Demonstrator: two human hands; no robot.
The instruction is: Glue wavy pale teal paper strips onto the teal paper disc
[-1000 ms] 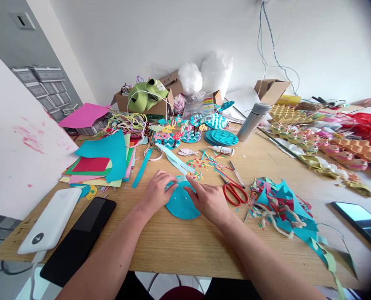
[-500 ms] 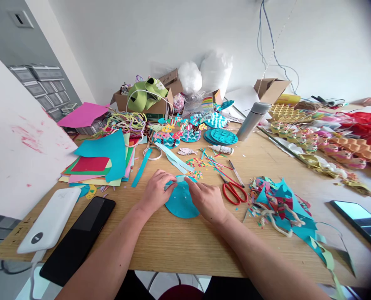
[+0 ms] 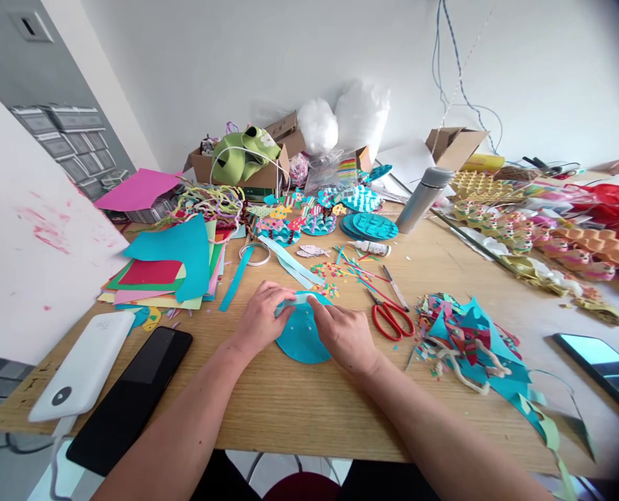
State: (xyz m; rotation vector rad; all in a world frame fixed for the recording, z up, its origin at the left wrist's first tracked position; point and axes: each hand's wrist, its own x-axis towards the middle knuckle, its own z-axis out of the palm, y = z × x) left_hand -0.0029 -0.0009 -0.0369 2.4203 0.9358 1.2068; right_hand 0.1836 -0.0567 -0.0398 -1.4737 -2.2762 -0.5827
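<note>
A turquoise paper disc (image 3: 305, 341) dotted with small white spots lies flat on the table in front of me. Across its far edge runs a pale blue paper strip (image 3: 302, 299). My left hand (image 3: 265, 313) pinches the strip's left end between thumb and fingers. At the strip's other end, my right hand (image 3: 346, 334) presses down with its index finger, the other fingers curled. Just beyond the hands lie more pale blue strips (image 3: 291, 264) and a scatter of coloured paper bits (image 3: 327, 271).
Red-handled scissors (image 3: 391, 320), a pen (image 3: 394, 287) and a glue bottle (image 3: 372, 248) lie right of the disc. Paper scraps (image 3: 471, 341) are heaped farther right. Stacked coloured paper (image 3: 166, 268), a white power bank (image 3: 83, 365) and a black phone (image 3: 132, 396) are at left. A steel flask (image 3: 424, 200) stands behind.
The left hand has shifted very slightly along the strip. The right finger still presses on its other end, and the disc stays in place.
</note>
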